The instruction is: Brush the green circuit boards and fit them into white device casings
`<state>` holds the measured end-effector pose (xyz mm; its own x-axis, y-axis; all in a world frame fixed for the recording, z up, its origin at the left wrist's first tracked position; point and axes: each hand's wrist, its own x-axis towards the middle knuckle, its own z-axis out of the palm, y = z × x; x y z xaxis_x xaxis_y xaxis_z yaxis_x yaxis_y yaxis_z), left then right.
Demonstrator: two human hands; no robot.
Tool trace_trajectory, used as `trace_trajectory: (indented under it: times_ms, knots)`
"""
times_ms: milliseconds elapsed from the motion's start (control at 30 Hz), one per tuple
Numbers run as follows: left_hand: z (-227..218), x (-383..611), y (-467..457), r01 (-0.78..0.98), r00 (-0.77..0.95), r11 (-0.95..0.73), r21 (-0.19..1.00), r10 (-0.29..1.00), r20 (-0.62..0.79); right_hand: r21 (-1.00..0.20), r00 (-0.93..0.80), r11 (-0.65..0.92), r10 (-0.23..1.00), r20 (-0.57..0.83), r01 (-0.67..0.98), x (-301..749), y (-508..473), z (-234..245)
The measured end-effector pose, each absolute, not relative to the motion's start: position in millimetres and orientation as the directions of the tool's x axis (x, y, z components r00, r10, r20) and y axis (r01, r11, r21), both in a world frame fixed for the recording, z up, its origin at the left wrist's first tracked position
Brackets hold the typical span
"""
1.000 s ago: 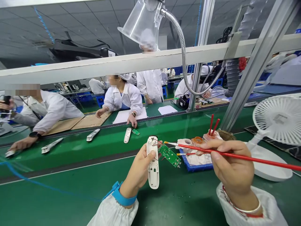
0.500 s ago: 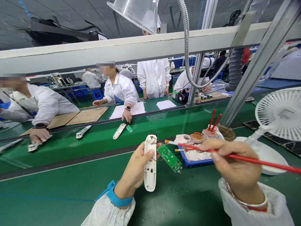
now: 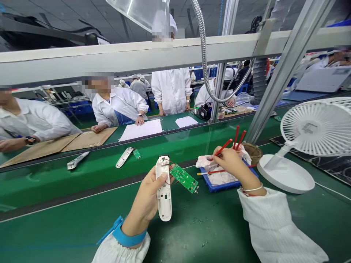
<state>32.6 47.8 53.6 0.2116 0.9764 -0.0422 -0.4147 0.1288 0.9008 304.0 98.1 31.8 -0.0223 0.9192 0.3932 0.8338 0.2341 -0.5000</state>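
My left hand (image 3: 146,199) is closed round a white plastic housing (image 3: 163,190), held upright above the green table. A green circuit board (image 3: 184,178) hangs from the housing's top by thin red wires. My right hand (image 3: 229,163) reaches out over a blue tray (image 3: 219,185) and is pinched on a red-handled brush (image 3: 222,148), whose tip dips among small pots and white cloth at the tray's far end. Two more red brushes (image 3: 238,137) stand upright there, and another lies across the tray.
A white desk fan (image 3: 315,129) stands at the right. A moving green belt (image 3: 82,175) carries white housings (image 3: 124,157) and a small board. Several people in white coats work beyond a rail. A clear hood on a flexible hose (image 3: 204,54) hangs overhead.
My right hand has moved forward from beside the circuit board to the far end of the blue tray, swinging the brush upright. The housings on the belt have drifted left.
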Motion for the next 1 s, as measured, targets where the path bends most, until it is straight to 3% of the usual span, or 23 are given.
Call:
trace_trajectory:
  times_ms: [267,467,733,1000]
  knots:
    - [51,32,49,-0.404,0.204,0.123,0.906,0.978,-0.042,-0.452,-0.039,0.27,0.889,0.457,0.85,313,83,44]
    - [50,31,50,-0.4,0.194,0.14,0.906,0.979,-0.065,-0.34,-0.079,0.337,0.803,0.591,0.878,313,69,52]
    - [54,32,48,-0.408,0.19,0.123,0.904,0.981,-0.048,-0.386,-0.109,0.327,0.865,0.489,0.862,313,52,65]
    - [55,33,49,-0.414,0.186,0.139,0.899,0.98,-0.066,-0.355,-0.071,0.301,0.841,0.537,0.885,316,47,69]
